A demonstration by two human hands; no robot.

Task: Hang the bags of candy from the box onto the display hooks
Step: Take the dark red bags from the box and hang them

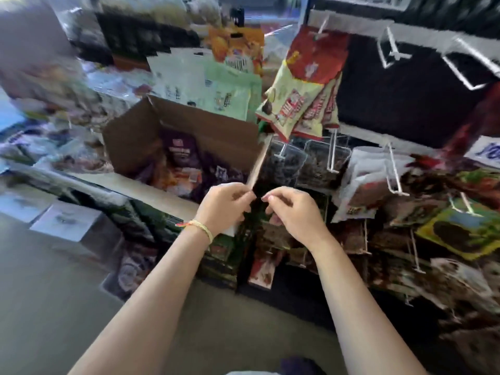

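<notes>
Both hands at the near right corner of the box, no bag lifted yet.

Left hand (226, 205) pinches the box (151, 131) flap's edge; right hand (290, 212) is curled beside it, its hold unclear. Candy bags (184, 161) lie inside; fold the flap clear before reaching toward the hooks (392, 47).

A grey-beige floor (48, 307) is seen below, a black display panel (400, 104) crossed by a white rail (422, 31) stands at right, and blurred stocked shelves (48, 85) are lit brightly at left.
</notes>
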